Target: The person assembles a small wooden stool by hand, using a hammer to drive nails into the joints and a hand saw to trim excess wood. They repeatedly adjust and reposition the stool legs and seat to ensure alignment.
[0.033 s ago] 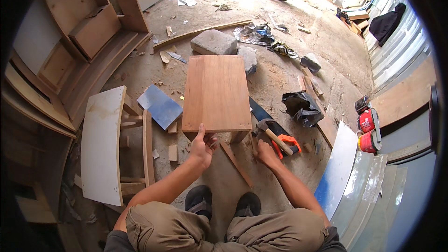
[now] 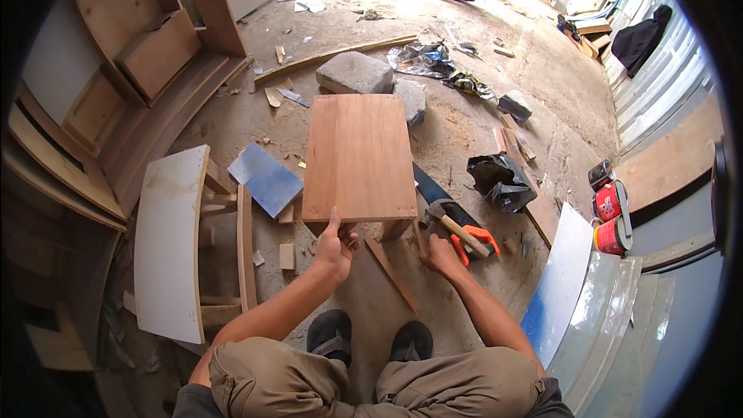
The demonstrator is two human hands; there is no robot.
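A brown wooden box [image 2: 360, 155] with a flat top panel sits on the floor in front of me. My left hand [image 2: 336, 251] grips its near edge, thumb on the top and fingers curled beneath. By the box's near right corner, my right hand [image 2: 441, 255] is closed around a thin wooden strip [image 2: 422, 238]; part of it is hidden by the fingers. Just right of that fist lie a hammer [image 2: 462, 232] with a wooden handle and a handsaw with an orange handle [image 2: 486, 241]. A narrow wood offcut [image 2: 392, 275] rests on the floor between my hands.
At left stand a white-topped wooden frame [image 2: 172, 240], a blue board [image 2: 265, 178] and a large cabinet [image 2: 155, 108]. Stone blocks [image 2: 354, 73] lie beyond the box. A black plastic bag [image 2: 501, 182], paint cans [image 2: 611, 236] and leaning panels are at right. People stand far off.
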